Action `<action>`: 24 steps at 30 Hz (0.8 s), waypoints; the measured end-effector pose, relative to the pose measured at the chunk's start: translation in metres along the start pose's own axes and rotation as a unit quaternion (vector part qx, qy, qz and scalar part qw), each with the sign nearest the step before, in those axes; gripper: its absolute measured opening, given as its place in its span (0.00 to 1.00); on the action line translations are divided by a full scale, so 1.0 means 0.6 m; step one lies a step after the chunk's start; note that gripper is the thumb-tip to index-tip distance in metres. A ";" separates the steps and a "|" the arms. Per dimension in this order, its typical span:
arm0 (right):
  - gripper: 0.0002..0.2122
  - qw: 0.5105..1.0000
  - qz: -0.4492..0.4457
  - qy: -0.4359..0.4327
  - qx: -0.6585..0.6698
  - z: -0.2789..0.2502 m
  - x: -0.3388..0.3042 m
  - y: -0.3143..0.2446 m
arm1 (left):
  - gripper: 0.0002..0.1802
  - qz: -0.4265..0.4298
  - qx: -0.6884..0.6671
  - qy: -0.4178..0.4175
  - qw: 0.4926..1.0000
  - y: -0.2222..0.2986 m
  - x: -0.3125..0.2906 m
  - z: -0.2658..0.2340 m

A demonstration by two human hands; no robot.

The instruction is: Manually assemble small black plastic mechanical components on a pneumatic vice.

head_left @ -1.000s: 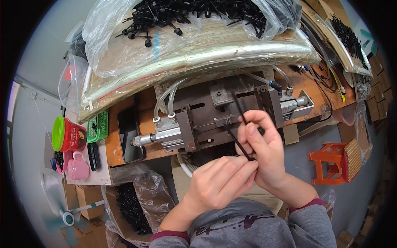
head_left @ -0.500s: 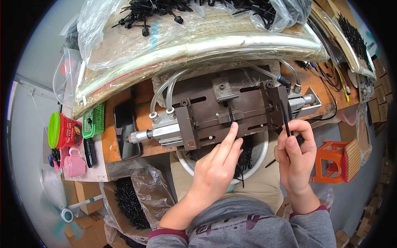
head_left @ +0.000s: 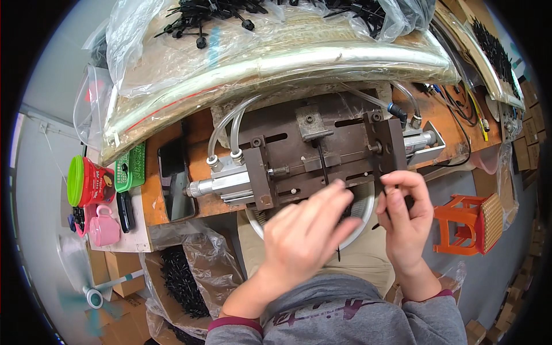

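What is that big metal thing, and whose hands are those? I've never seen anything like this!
Those are one person's bare left hand and right hand, seen by a camera worn on the head, looking down. The metal machine has silver cylinders and clear tubes; a thin black strip sits near its middle. It stands on a wooden table, with a dark phone nearby. The right hand pinches something black, mostly hidden from view. The left hand is blurry, near the machine's front edge; I can't see anything held in it.

Bright light; left grip [head_left: 305,237] blurred; rim distorted.
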State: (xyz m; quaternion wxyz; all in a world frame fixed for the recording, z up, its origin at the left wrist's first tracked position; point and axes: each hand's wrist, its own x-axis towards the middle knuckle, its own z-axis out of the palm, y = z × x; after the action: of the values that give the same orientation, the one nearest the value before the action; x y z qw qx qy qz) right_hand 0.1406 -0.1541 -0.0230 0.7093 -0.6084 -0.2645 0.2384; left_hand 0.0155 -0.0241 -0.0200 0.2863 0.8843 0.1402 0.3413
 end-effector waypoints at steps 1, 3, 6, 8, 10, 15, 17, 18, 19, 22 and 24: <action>0.08 1.000 -0.014 -0.007 0.001 0.010 -0.003 0.005 | 0.22 0.042 -0.035 0.019 0.998 0.003 -0.004 0.004; 0.09 0.997 -0.009 -0.065 -0.038 0.028 -0.006 -0.005 | 0.22 0.059 -0.064 0.030 0.996 0.013 -0.002 0.007; 0.12 0.990 -0.011 -0.127 -0.058 0.028 -0.001 -0.004 | 0.20 0.028 -0.085 0.010 0.996 0.009 -0.007 0.003; 0.12 0.983 -0.041 -0.144 -0.102 0.027 0.000 -0.003 | 0.19 0.007 -0.101 -0.017 0.995 0.001 -0.011 -0.003; 0.10 0.986 -0.018 -0.158 -0.058 0.027 -0.001 -0.005 | 0.18 -0.015 -0.122 -0.045 0.991 -0.010 -0.013 -0.008; 0.12 0.988 -0.034 -0.107 -0.109 0.008 0.003 -0.001 | 0.17 -0.045 -0.116 0.004 0.992 0.001 -0.020 -0.012; 0.13 0.988 -0.043 -0.096 -0.113 0.004 0.007 -0.004 | 0.19 -0.029 -0.025 -0.017 0.999 -0.006 -0.016 -0.009; 0.13 0.988 -0.046 -0.091 -0.115 0.003 0.008 -0.005 | 0.19 -0.021 0.020 -0.027 0.999 -0.010 -0.015 -0.007; 0.13 0.988 -0.050 -0.095 -0.110 0.003 0.008 -0.005 | 0.19 -0.023 0.036 -0.050 0.998 -0.014 -0.020 -0.001; 0.14 0.990 -0.036 -0.103 -0.087 0.000 0.006 -0.013 | 0.17 0.023 0.124 -0.071 0.989 -0.014 -0.015 0.006; 0.15 0.992 -0.027 -0.099 -0.070 -0.002 0.004 -0.015 | 0.17 0.022 0.152 -0.070 0.986 -0.015 -0.004 0.004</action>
State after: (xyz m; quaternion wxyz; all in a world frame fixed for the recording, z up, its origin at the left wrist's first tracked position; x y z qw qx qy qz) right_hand 0.1434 -0.1547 -0.0139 0.6415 -0.6225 -0.3659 0.2590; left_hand 0.0151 -0.0191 -0.0280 0.1499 0.9420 0.1509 0.2597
